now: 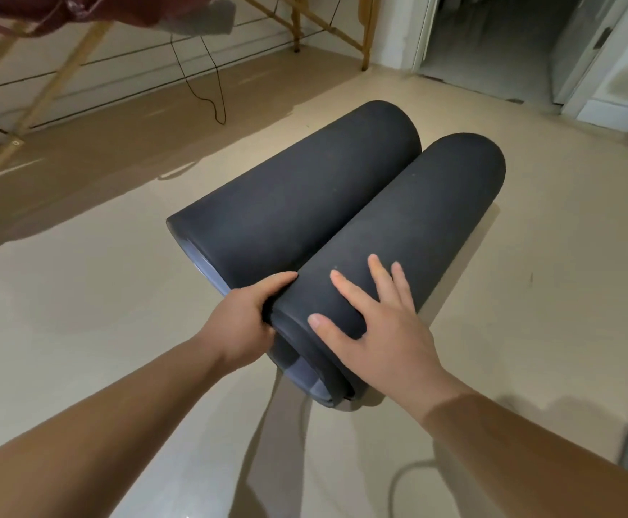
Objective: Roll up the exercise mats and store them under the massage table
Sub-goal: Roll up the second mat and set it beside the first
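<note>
Rolled mats (305, 203) lie side by side mid-frame; left hand (245, 323) grips the near roll's end, right hand (376, 323) lies flat on it (soft, light foam, probably springy: clamp the ends)

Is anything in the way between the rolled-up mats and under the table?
The floor between looks bare. Under the massage table a thin black cord hangs to the floor, and slanted wooden legs stand at its edge. The mats would probably have to pass those.
</note>
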The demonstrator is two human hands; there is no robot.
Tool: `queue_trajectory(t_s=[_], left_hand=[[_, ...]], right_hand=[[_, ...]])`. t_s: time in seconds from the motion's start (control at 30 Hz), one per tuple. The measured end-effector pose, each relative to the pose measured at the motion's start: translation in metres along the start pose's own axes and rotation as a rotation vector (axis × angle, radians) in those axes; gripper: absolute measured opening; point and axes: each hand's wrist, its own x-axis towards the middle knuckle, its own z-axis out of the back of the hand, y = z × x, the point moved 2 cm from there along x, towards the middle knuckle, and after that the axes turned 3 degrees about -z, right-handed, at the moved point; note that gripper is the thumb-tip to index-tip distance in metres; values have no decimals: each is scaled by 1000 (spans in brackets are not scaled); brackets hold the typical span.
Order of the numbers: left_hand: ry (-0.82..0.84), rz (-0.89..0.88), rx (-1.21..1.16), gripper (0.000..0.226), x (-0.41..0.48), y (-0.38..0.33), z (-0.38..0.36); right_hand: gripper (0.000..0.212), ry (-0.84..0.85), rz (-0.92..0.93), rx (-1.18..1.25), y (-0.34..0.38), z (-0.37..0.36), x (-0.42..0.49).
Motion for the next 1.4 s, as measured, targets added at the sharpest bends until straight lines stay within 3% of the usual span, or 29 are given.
queue_trajectory(t_s=[0.13,0.23,0.3,0.37,0.4,0.47,0.53,0.6,0.67,0.77,0.9,1.0,1.1,1.23,1.33,1.4], left_hand=[[107,127,-227,68,4,4,15],[189,183,-70,76,3,-2,26],[73,114,127,78,1,-14,31],[-123,-25,152,61,-4,-33,34],[-140,-118,139,50,-8,-38,30],[-15,-213,245,39,-16,-43,11],[57,-172,413,58,-22,-36,-8],[30,-120,454,66,-25,-37,-12],[-21,-179,480,65,-27,-44,-16],[-46,-331,526,54,-32,-59,-23],[-50,-496,494,29,-37,-87,-35],[-25,-581,442,25,-41,-113,-53],[80,-533,515,30,-42,-127,-75],[166,-447,757,61,-46,-129,-101],[163,-406,834,86,-46,-121,-107],[118,-280,866,110,-42,-112,-97]], right_hand=[[79,56,13,-66,11,2,17],[78,156,-9,-128,21,1,25],[76,194,17,-219,22,-1,27],[72,194,46,-258,20,-3,30],[69,174,58,-237,18,-3,30],[62,60,58,-109,9,-1,27],[59,-70,-34,41,-9,-2,18],[62,-20,-206,124,-28,-6,9],[65,95,-324,265,-37,-10,1],[71,31,-351,452,-39,-8,-1],[63,5,-412,455,-46,6,-5],[54,36,-381,384,-58,15,-12],[50,73,-389,362,-82,22,-20],[55,176,-501,492,-109,20,-37],[77,213,-702,665,-109,13,-43],[94,234,-820,908,-100,6,-40]])
